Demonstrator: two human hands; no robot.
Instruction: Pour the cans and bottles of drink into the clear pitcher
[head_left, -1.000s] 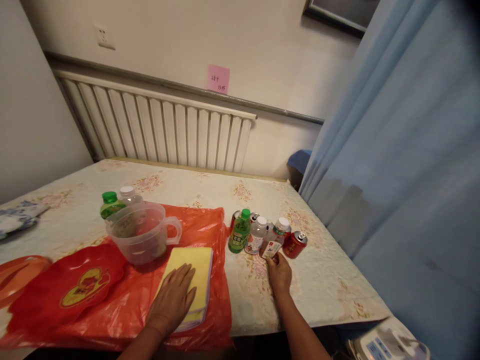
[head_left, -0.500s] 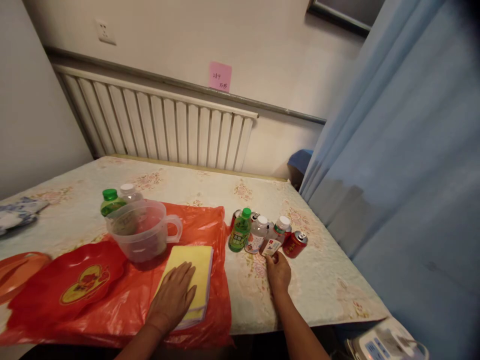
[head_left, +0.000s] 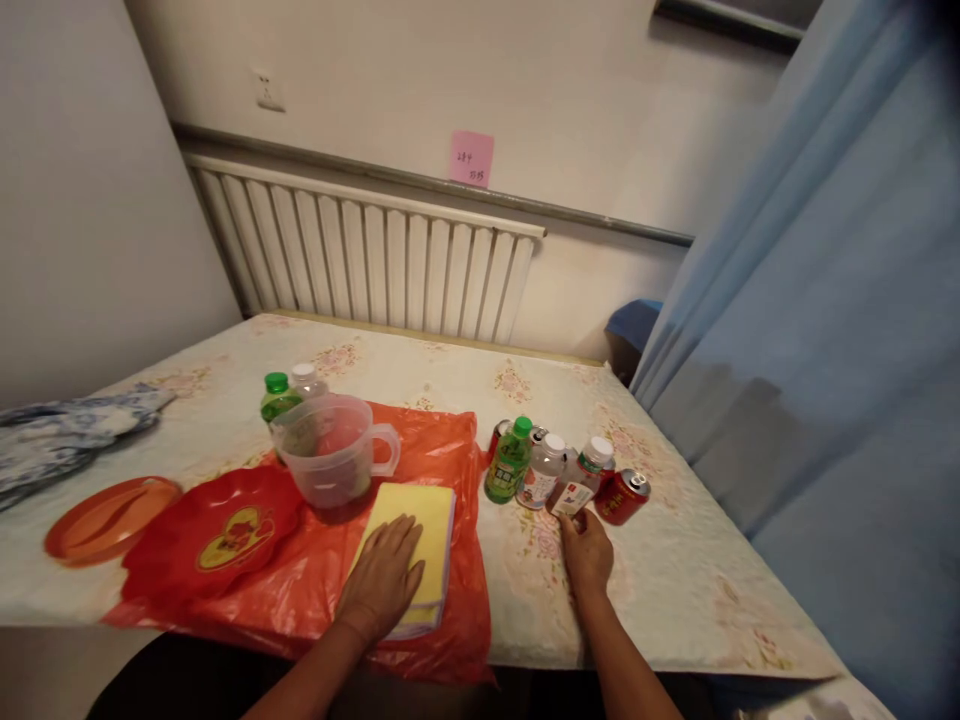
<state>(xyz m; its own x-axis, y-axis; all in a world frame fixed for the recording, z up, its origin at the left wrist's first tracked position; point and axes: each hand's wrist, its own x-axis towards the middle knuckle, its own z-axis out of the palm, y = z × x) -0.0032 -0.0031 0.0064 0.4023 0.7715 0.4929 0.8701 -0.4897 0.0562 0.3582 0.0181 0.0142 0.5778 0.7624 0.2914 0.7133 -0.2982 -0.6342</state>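
Note:
My left hand lies flat with its fingers stretched out on a folded yellow cloth, which has a pale purple underside. At the right, my right hand is closed at the base of a white-capped bottle with a white and red label; the bottle leans slightly. Left of that bottle stand a clear white-capped bottle and a green bottle. A red can is just to its right, and more cans are partly hidden behind the row.
Beneath the cloth spreads a red plastic sheet. On it are a clear plastic jug and a red scalloped tray. Two bottles stand behind the jug. An orange lid and patterned fabric are at left; a blue curtain hangs at right.
The view has swung left, so everything appears further right. Both hands keep their places, the left on the cloth and the right at the bottle.

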